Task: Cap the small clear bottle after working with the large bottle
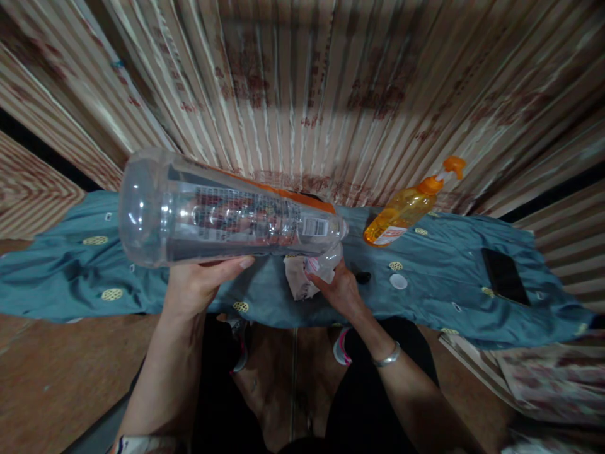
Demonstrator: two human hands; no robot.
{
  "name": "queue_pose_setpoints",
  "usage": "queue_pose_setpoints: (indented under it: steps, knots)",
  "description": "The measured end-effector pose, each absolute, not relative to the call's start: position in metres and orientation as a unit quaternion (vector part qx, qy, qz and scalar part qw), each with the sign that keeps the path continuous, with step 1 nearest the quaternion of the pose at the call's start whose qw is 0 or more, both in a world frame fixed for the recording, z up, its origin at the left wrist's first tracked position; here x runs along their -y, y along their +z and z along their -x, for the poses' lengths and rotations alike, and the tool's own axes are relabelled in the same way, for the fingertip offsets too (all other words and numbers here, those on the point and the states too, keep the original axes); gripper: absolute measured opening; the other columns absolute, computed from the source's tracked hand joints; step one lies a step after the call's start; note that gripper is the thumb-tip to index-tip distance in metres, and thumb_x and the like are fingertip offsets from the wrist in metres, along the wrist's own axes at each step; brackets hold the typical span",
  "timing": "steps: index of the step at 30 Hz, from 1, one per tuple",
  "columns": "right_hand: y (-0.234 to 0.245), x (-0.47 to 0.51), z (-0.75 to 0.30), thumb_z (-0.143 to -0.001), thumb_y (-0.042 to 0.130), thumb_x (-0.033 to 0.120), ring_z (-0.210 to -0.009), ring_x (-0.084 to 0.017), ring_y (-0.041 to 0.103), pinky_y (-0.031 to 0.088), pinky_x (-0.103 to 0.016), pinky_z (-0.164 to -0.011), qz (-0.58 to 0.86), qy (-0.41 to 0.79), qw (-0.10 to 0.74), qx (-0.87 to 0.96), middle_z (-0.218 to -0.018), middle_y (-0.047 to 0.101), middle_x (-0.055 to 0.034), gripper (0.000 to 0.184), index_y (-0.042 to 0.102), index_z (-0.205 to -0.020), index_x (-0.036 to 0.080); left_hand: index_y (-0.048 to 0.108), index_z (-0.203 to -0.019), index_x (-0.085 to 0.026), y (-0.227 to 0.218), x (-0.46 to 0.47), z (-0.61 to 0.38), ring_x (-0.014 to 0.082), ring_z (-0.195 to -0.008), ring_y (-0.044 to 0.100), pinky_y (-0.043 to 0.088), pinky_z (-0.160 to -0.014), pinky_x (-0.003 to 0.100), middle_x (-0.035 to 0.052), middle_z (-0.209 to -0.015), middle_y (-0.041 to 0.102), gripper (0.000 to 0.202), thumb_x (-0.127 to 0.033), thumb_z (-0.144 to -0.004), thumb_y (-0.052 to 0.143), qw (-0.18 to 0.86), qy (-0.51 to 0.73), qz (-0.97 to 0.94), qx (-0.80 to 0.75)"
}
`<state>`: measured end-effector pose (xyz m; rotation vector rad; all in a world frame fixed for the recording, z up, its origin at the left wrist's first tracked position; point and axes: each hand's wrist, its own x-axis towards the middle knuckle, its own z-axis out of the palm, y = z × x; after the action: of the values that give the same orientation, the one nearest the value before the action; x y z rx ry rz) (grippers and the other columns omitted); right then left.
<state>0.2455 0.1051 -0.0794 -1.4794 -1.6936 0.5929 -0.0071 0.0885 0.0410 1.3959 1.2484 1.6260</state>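
A large clear plastic bottle point(227, 217) with a printed label lies tipped nearly level in the air, its mouth end pointing right. My left hand point(201, 280) supports it from below, thumb along its side. Under that mouth end, my right hand point(338, 287) is wrapped round a small clear bottle point(327, 260) with pink print. The two bottles overlap in view, and I cannot tell whether they touch. Behind the small bottle, a crumpled beige cloth or paper point(297, 280) rests on the teal cloth point(265, 302).
Right of my hands stand an orange pump bottle point(401, 211), a small black cap point(363, 277) and a white round lid point(398, 281). Farther right lies a flat black object point(505, 275), perhaps a phone. A pleated curtain point(302, 94) hangs close behind the cloth-covered surface.
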Motion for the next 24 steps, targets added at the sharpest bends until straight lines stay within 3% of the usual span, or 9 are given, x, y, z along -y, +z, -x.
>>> queue_pose_setpoints:
  steps: [10, 16, 19, 24]
  knots:
    - [-0.078, -0.105, -0.246, -0.076, 0.074, 0.039, -0.102, -0.033, 0.072, 0.059, -0.045, -0.085, 0.593, 0.248, 0.386, 0.661, -0.112, 0.074, -0.0159, 0.058, 0.053, -0.126, 0.017, 0.078, -0.084, -0.018, 0.039, -0.090, 0.008, 0.0280, -0.078, 0.076, 0.063, -0.082, 0.045, 0.0050, -0.075, 0.077, 0.032, -0.030, -0.057, 0.089, 0.340, 0.613, -0.543, -0.462]
    - [-0.078, -0.104, -0.246, -0.076, 0.075, 0.040, -0.100, -0.034, 0.073, 0.059, -0.047, -0.083, 0.596, 0.256, 0.383, 0.657, -0.109, 0.074, -0.0175, 0.059, 0.053, -0.124, 0.014, 0.076, -0.102, -0.017, 0.044, -0.091, 0.003, 0.0274, -0.075, 0.075, 0.063, -0.079, 0.046, 0.0047, -0.074, 0.076, 0.052, -0.029, -0.053, 0.091, 0.353, 0.637, -0.520, -0.446]
    - [-0.079, -0.105, -0.245, -0.077, 0.074, 0.039, -0.101, -0.032, 0.073, 0.059, -0.045, -0.083, 0.587, 0.251, 0.393, 0.661, -0.111, 0.074, -0.0162, 0.058, 0.052, -0.126, 0.016, 0.075, -0.103, -0.018, 0.047, -0.091, 0.000, 0.0250, -0.066, 0.074, 0.064, -0.073, 0.043, 0.0036, -0.073, 0.075, 0.055, -0.030, -0.051, 0.091, 0.353, 0.644, -0.510, -0.447]
    - [-0.082, -0.105, -0.246, -0.077, 0.075, 0.040, -0.098, -0.033, 0.073, 0.060, -0.045, -0.081, 0.594, 0.238, 0.387, 0.664, -0.109, 0.075, -0.0157, 0.060, 0.052, -0.127, 0.016, 0.076, -0.100, -0.020, 0.049, -0.090, -0.002, 0.0244, -0.072, 0.075, 0.063, -0.075, 0.039, 0.0032, -0.078, 0.076, 0.055, -0.030, -0.049, 0.092, 0.358, 0.655, -0.499, -0.441]
